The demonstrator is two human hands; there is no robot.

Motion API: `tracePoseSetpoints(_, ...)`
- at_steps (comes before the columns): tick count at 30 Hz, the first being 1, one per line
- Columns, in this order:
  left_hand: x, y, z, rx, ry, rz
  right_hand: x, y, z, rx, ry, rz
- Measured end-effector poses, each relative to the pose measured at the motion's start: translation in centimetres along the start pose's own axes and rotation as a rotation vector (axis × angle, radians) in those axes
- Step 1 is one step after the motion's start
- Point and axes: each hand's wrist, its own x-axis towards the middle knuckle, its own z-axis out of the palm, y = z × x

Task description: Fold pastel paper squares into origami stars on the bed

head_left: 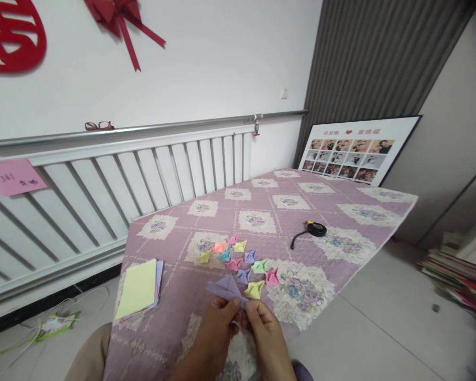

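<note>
A partly folded sheet of purple paper (226,288) is held near the front of the table. My left hand (218,328) pinches its lower edge between thumb and fingers. Beside it, my right hand (264,328) grips the paper's right corner, the two hands almost touching. Just beyond them lie several small folded paper pieces, among them a yellow one (254,289), a pink one (272,277) and a green one (259,265). A stack of coloured paper sheets (138,288), yellow on top, lies to the left.
A black tape measure (316,229) with its strap lies on the patterned tablecloth (218,219). Behind the table run a white radiator (162,174) and a pipe holding glasses (99,126). A photo board (347,151) leans at the far end.
</note>
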Motion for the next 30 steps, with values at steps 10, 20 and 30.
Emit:
tracePoseSetpoints(10,0.1,1.1,-1.1,0.224,-0.082,-0.044,-0.3,-0.3,-0.4,0.243,-0.124,0.273)
tracePoseSetpoints(20,0.0,2.1,-1.2,0.537,0.011,0.078,-0.3,-0.6,-0.3,0.003,-0.095,0.216)
tracePoseSetpoints(30,0.3,1.7,-1.8,0.519,-0.002,0.03,0.0,-1.0,-0.5,-0.228,-0.091,0.008)
